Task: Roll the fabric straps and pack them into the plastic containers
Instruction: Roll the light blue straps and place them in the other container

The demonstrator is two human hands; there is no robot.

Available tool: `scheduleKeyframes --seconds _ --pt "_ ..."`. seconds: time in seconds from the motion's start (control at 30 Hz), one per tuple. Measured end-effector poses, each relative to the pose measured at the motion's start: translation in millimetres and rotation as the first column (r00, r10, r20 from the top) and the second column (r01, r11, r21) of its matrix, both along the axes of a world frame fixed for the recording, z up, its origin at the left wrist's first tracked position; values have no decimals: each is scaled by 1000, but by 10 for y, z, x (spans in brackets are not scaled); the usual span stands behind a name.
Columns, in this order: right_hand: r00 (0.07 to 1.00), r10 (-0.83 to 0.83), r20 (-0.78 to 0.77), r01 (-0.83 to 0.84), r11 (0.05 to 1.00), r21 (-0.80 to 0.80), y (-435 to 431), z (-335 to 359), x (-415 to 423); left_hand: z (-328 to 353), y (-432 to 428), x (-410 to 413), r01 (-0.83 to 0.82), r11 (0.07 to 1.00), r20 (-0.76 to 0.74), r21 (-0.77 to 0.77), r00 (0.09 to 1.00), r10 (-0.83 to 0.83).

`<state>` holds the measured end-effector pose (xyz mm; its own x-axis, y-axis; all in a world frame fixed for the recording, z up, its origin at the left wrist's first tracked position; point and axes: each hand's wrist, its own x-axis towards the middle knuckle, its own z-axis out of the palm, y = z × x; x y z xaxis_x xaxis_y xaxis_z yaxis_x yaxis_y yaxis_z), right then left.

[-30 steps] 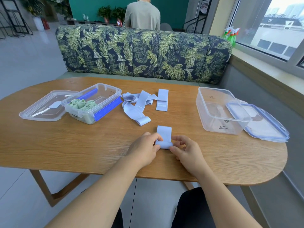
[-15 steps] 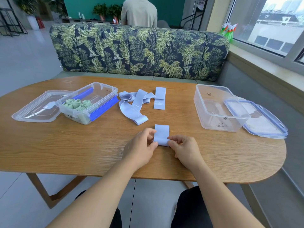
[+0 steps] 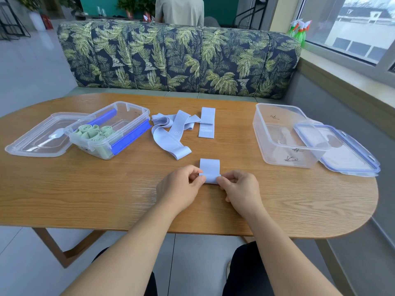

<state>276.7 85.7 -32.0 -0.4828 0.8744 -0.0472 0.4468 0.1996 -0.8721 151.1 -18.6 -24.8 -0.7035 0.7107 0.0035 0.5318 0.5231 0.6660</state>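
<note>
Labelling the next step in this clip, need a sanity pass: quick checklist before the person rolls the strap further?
1. Grip: left hand and right hand both pinch the strap at its near end: ok.
2. Roll started tight and square: fingers hide the near end: cannot tell.
3. Strap's far end lies flat on the table, apart from the pile: ok.
4. Right container open, no straps inside: ok.
5. Its opening fully free: lid overlaps the near right corner in this view: cannot tell.
</note>
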Motion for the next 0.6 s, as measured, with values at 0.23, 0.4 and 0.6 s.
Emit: scheduleKeyframes --seconds 0.23,0.4,0.6 --pt "998 -52 21 52 999 -15 24 32 -62 -27 -15 62 -12 1000 -70 23 997 14" --pt "988 -152 9 152 988 33 -46 -42 -111 -66 -27 198 -24 998 -191 -52 981 14" --pt "978 -208 12 207 978 38 -108 -55 -126 -83 -13 206 -27 997 -181 -76 983 13"
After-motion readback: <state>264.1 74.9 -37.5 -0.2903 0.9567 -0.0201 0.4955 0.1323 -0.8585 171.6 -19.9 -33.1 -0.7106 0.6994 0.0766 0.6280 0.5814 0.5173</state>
